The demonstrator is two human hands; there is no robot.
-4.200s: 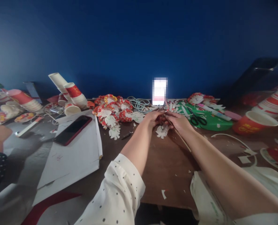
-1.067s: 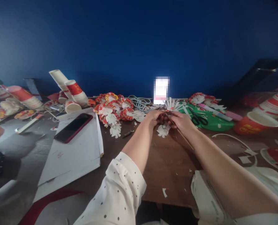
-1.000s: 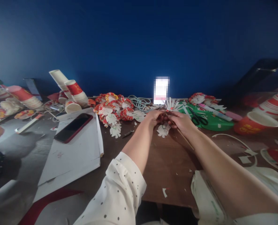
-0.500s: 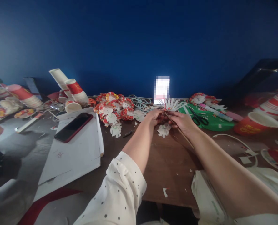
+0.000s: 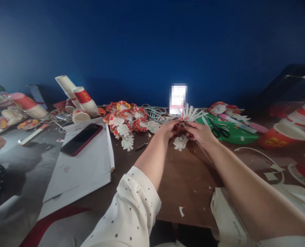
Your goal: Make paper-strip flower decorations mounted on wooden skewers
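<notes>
Between my hands is a fan of white paper strips [image 5: 189,112], its strips spreading up and outward. My left hand [image 5: 173,128] is closed on its base from the left. From the right, my right hand [image 5: 197,132] pinches the same base, and a thin stick [image 5: 204,152] slants down from under its palm. The fingertips of both hands are partly hidden. A white paper cutout [image 5: 180,143] lies on the brown table [image 5: 183,185] just below my hands. Black-handled scissors [image 5: 219,131] rest on a green sheet [image 5: 236,138] to the right.
Red-and-white paper crafts [image 5: 124,118] are heaped left of my hands. A phone [image 5: 81,139] lies on a white board [image 5: 82,171]. Paper cups [image 5: 84,99] stand at the back left, and a red cup [image 5: 283,136] at right. A bright screen [image 5: 178,97] leans against the blue wall.
Both hands hold almost the same place and grip. The paper strips have tilted very slightly, and the whole view has shifted a little.
</notes>
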